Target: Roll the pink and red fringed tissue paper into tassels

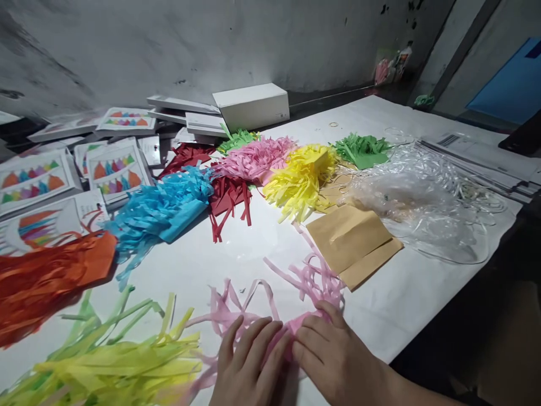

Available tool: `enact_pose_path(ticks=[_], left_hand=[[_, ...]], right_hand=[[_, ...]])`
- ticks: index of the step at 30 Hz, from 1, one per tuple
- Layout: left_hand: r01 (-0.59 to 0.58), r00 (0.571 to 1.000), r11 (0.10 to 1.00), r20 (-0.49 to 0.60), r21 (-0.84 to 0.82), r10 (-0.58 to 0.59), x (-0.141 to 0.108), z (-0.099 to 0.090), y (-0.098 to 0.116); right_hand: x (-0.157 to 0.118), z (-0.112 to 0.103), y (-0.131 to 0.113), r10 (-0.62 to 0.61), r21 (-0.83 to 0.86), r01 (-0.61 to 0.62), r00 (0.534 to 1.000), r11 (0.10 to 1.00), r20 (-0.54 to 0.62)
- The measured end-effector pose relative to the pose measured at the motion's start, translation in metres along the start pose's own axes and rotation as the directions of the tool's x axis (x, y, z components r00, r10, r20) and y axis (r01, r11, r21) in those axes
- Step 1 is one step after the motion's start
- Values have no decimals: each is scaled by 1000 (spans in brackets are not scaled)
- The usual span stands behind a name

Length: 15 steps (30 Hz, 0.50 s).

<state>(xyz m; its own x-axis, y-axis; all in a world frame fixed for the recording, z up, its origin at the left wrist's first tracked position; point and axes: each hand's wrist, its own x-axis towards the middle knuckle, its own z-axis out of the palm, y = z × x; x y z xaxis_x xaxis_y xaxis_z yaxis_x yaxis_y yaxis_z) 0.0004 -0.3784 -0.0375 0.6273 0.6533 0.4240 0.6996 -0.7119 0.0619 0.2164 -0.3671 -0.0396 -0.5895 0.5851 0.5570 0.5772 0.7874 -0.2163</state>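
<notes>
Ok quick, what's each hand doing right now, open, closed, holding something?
Left hand: fingers bent over the pink fringed paper; thumb hidden, so grip can't be told.
Right hand: closed, holding the same paper.

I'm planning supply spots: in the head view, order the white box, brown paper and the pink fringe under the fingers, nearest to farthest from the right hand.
1. Pink fringe, touched by the right hand
2. Brown paper, just beyond the hand
3. White box, at the back near the wall

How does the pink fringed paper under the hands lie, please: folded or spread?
The pink strips are spread, splaying loosely; the hands partly cover the band, whose folding I cannot tell.
</notes>
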Motion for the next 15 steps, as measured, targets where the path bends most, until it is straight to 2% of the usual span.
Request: enact_pose_path(ticks=[2, 5, 9, 13, 15], left_hand=[[-61, 997, 996, 48, 70, 58, -4, -3, -2], [-18, 1000, 997, -7, 73, 19, -6, -3, 2], [52, 997, 998, -63, 42, -49, -4, -2, 6], [99, 993, 994, -63, 36, -97, -10, -14, -6], [71, 997, 993, -47, 89, -67, -20, -20, -16]], right_hand=[[0, 0, -1, 41, 11, -41, 999, 999, -24], [0, -2, -4, 52, 13, -51, 995, 999, -84], [-1, -5, -6, 1, -16, -4, 991, 1000, -136], [-5, -8, -4, 26, -32, -31, 989, 999, -147], [-7, -8, -3, 41, -37, -48, 987, 998, -156]])
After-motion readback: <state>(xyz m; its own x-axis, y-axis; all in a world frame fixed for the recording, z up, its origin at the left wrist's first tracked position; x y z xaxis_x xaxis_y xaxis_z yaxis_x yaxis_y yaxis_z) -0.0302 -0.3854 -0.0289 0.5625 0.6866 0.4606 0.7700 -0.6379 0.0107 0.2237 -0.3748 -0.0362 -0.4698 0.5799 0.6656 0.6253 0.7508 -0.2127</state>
